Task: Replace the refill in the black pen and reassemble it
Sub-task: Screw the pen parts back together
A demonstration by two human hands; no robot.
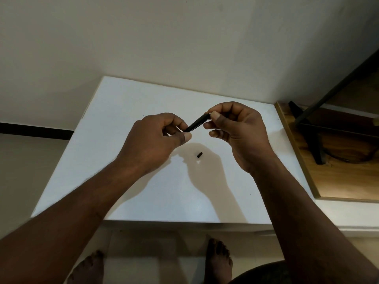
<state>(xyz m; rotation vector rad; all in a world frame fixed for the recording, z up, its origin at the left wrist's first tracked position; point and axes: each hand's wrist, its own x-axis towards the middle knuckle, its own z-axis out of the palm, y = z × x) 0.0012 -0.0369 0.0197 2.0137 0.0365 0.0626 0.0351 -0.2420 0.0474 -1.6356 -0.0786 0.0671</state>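
Observation:
Both of my hands hold the black pen [196, 123] in the air above the white table [127, 111]. My left hand [155, 138] pinches its lower end between thumb and fingers. My right hand [238, 132] pinches the upper end with thumb and forefinger. The pen slants up to the right between them. A small black pen piece [198, 155] lies on the table just below the hands, in their shadow. No refill shows; the pen's ends are hidden by my fingers.
The table stands against a pale wall. To the right is a wooden surface [336, 177] with dark metal legs [313, 140] on it. My bare feet [218, 261] show on the floor below the table's front edge.

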